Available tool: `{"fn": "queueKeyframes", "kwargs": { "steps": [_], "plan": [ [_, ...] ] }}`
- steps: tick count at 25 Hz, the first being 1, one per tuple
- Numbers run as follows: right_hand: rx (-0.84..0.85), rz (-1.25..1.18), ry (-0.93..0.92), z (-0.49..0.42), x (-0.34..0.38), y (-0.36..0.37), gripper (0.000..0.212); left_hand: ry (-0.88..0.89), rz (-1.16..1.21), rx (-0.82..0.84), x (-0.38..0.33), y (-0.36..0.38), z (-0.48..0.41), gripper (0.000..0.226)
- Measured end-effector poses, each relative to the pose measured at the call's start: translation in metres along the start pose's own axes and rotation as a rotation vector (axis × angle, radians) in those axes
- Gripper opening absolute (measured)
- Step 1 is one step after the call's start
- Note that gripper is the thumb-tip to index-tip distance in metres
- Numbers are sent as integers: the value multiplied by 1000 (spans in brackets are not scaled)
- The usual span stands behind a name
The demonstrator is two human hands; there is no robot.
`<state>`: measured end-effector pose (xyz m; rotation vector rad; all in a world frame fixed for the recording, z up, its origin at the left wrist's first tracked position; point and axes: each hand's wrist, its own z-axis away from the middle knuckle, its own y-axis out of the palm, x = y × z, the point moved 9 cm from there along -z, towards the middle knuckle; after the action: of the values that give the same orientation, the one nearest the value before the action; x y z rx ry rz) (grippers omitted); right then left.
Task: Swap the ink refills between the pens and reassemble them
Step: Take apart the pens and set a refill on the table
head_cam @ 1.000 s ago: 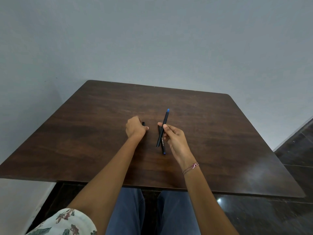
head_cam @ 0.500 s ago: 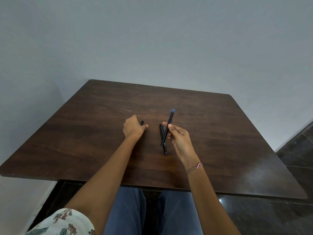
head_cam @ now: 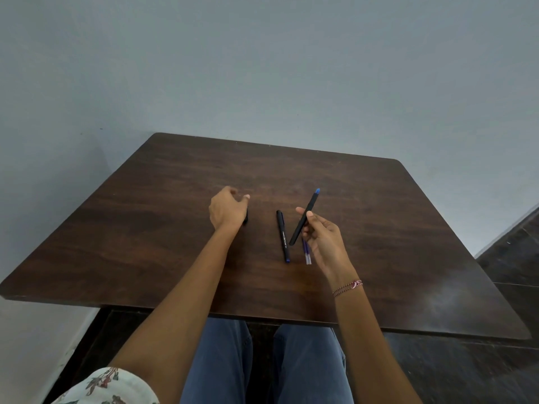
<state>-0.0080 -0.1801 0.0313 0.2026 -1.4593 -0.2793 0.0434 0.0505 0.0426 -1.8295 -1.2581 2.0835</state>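
My right hand (head_cam: pixel 323 237) pinches a black pen barrel (head_cam: pixel 304 220) with a blue end, tilted up and to the right above the wooden table (head_cam: pixel 145 234). A second black pen (head_cam: pixel 283 236) with a blue tip lies flat just left of that hand. Two thin refills (head_cam: pixel 307 255) lie side by side on the table, partly hidden under my right fingers. My left hand (head_cam: pixel 227 211) hovers further left with loosely curled fingers and nothing visibly in them. A small black piece (head_cam: pixel 246 217) lies on the table at its right edge, mostly hidden.
The table's back edge meets a plain grey wall (head_cam: pixel 262 68). My knees in blue jeans (head_cam: pixel 221 360) sit under the near edge. Dark floor tiles (head_cam: pixel 510 258) show to the right.
My right hand has lifted the barrel and moved right, uncovering the two refills. The other pen stays on the table. My left hand has risen off the small black piece.
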Motion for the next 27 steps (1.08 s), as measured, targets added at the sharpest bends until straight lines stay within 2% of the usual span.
{"fn": "queueKeyframes", "kwargs": {
  "steps": [5, 10, 14, 16, 18, 22, 27],
  "plan": [
    [-33, -5, 0, -2, 4, -16, 22, 118, -65, 127, -28, 27, 14, 16],
    [-62, 2, -16, 4, 12, -27, 22, 180, -172, 227, -43, 55, 39, 17],
    [-63, -3, -4, 4, 9, -29, 22, 170, -140, 254, -42, 57, 41, 19],
    [-42, -6, 1, 3, 5, -27, 22, 137, -19, 309, -39, 62, 37, 15],
    [5, 22, 3, -1, -1, -22, 23, 90, 207, 391, -39, 66, 36, 13],
    [109, 85, 22, -2, -8, -8, 24, -14, 673, 697, -55, 71, 51, 22],
    [239, 124, 59, 4, -12, 12, 25, -16, 786, 973, -68, 74, 66, 28]
  ]
}}
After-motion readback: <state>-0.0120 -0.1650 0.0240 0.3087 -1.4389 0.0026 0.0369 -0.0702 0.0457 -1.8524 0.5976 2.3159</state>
